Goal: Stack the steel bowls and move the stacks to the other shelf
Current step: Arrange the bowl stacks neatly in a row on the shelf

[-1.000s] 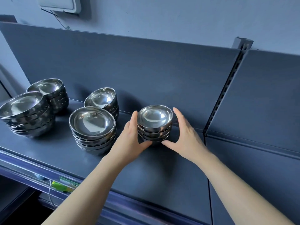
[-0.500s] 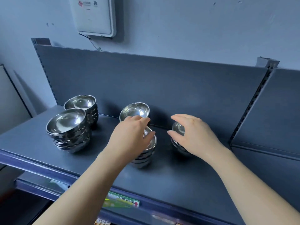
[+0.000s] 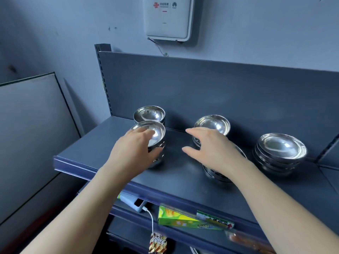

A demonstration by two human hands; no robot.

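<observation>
Several stacks of steel bowls stand on the dark grey shelf [image 3: 181, 173]. My left hand [image 3: 136, 152] lies over the front left stack [image 3: 158, 138], fingers stretched across its rim and thumb against its side. Right behind it stands the back left stack [image 3: 149, 114]. My right hand [image 3: 211, 151] hovers open with spread fingers and holds nothing. It is in front of the back middle stack [image 3: 213, 123] and above the front middle stack [image 3: 217, 174], which it mostly hides. A wider right stack [image 3: 280, 152] stands apart near the shelf's right end.
The shelf's back panel [image 3: 220, 88] rises behind the bowls; a slotted upright [image 3: 328, 153] bounds it on the right. A white box [image 3: 167, 17] hangs on the wall. Below are a green box [image 3: 181, 219], a blue device with a white cable [image 3: 132, 200] and a snack packet [image 3: 157, 242].
Both hands let go of the small stack they held a second ago and moved left. The view swung left; my left hand now rests on the front left stack.
</observation>
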